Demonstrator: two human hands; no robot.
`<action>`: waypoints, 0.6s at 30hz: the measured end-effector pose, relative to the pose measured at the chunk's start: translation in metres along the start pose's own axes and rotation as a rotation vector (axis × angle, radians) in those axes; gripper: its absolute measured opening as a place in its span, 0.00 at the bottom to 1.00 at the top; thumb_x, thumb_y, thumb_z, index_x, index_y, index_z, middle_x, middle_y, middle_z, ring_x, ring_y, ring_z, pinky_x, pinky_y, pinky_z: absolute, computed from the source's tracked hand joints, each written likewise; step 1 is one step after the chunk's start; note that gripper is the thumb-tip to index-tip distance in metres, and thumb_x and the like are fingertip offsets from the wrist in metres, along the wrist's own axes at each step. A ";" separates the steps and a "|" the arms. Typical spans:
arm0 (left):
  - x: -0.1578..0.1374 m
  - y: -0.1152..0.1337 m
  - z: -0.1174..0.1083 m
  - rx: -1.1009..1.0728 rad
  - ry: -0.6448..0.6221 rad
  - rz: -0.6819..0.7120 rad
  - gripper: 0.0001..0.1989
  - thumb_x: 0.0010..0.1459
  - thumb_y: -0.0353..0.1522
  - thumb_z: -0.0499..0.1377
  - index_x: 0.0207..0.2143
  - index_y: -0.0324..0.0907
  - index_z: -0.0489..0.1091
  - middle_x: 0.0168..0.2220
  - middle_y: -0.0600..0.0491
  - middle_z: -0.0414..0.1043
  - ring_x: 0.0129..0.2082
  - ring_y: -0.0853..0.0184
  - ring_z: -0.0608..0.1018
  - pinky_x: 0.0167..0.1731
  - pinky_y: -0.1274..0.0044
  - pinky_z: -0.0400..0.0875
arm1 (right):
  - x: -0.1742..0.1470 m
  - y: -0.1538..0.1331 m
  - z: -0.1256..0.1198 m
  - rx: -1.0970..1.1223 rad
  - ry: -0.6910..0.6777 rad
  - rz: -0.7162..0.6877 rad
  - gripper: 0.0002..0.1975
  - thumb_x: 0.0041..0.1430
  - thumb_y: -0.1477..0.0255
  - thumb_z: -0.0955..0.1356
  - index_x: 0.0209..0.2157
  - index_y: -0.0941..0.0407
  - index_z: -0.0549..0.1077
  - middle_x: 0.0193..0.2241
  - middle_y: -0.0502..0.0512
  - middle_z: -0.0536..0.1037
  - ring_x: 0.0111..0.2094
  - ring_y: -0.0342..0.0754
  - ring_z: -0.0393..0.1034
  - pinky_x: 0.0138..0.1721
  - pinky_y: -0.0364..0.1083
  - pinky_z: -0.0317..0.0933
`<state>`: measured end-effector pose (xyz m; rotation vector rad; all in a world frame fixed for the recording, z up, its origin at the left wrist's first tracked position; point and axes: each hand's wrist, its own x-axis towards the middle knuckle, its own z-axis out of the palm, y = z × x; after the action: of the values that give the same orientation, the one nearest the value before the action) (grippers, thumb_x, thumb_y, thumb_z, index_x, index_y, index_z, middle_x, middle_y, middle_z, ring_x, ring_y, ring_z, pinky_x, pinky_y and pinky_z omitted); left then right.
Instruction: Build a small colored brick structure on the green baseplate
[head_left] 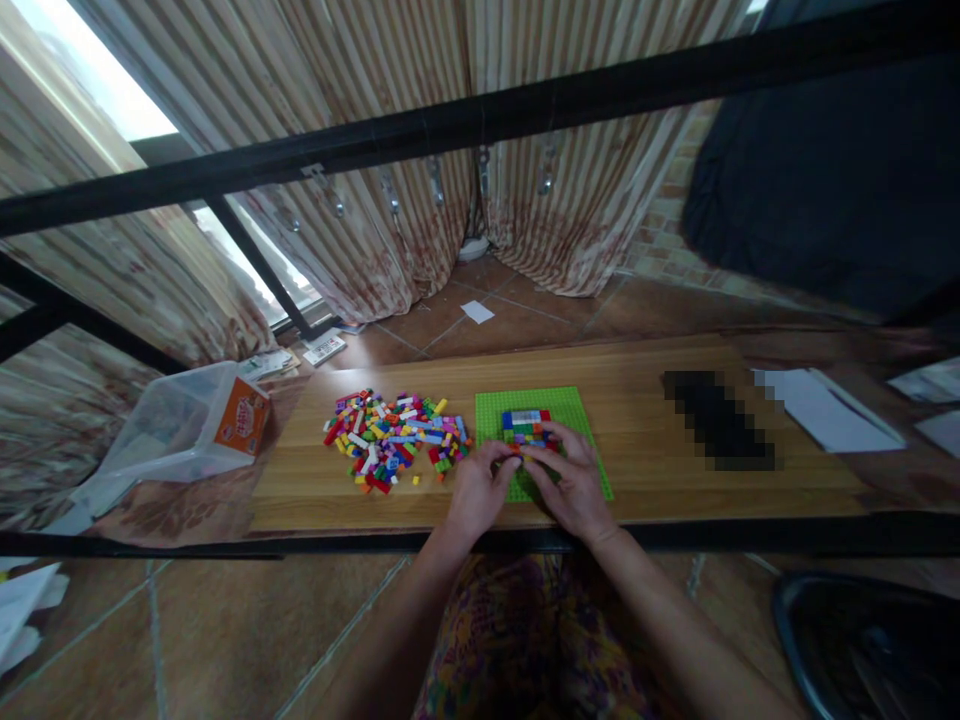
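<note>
Fingers (pixel 495 450) of left hand (pixel 478 487) and right hand (pixel 577 487) bunch narrow at the brick build (pixel 525 418) on the green board (pixel 551 397), exact grip unclear; bricks look light, stiff, slick, best pinched by sides.

Left forearm (pixel 412 598) and right forearm (pixel 679 608) extended forward, converging. Left hand (pixel 480 490) and right hand (pixel 571 485) nearly met at thumbs and index fingers; right fingers arched, more widely spread.

On the counter (pixel 645 480), I have the brick pile (pixel 397 435) left of the baseplate (pixel 491 403), and the build (pixel 525 418) sits on the baseplate. I see the bin (pixel 180 400) beside the counter's left end, and paper (pixel 836 412) by the right one.
</note>
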<state>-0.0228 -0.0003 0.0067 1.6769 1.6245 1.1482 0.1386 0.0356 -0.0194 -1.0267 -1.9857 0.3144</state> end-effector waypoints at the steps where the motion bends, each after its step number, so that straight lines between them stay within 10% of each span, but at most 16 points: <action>1: 0.000 0.000 0.001 -0.016 -0.007 -0.001 0.04 0.60 0.33 0.57 0.36 0.43 0.70 0.34 0.54 0.75 0.35 0.68 0.77 0.38 0.76 0.71 | 0.000 0.001 0.001 -0.010 -0.010 -0.017 0.10 0.60 0.65 0.67 0.42 0.46 0.78 0.53 0.55 0.69 0.49 0.53 0.64 0.49 0.55 0.61; 18: -0.008 -0.011 0.001 0.065 0.124 -0.092 0.08 0.61 0.28 0.52 0.38 0.42 0.71 0.35 0.52 0.75 0.35 0.68 0.76 0.39 0.77 0.69 | -0.001 0.005 0.008 -0.083 -0.024 -0.001 0.08 0.60 0.66 0.67 0.35 0.50 0.78 0.49 0.55 0.71 0.45 0.53 0.64 0.46 0.54 0.61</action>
<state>-0.0273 -0.0061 -0.0046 1.5798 1.8136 1.1864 0.1350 0.0394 -0.0272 -1.0786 -2.0355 0.2461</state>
